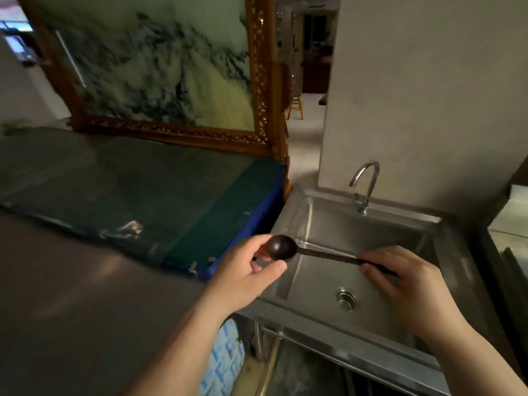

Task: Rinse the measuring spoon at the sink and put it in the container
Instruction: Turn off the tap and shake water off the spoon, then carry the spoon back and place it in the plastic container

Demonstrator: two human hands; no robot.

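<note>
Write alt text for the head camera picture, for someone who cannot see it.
Two bare hands hold a dark measuring spoon over a steel sink: the left hand at its round bowl, the right hand on its handle. The curved faucet behind shows no running water.

1. There is one view, taken from the person's head, looking forward and down.
2. It is wide-angle: straight edges bow toward the borders.
3. The sink lies close below, right of centre, with its tap at the far side.
4. A grey counter fills the near left.
5. A framed picture stands farther back, upper left.
6. Both forearms enter from the bottom edge.
</note>
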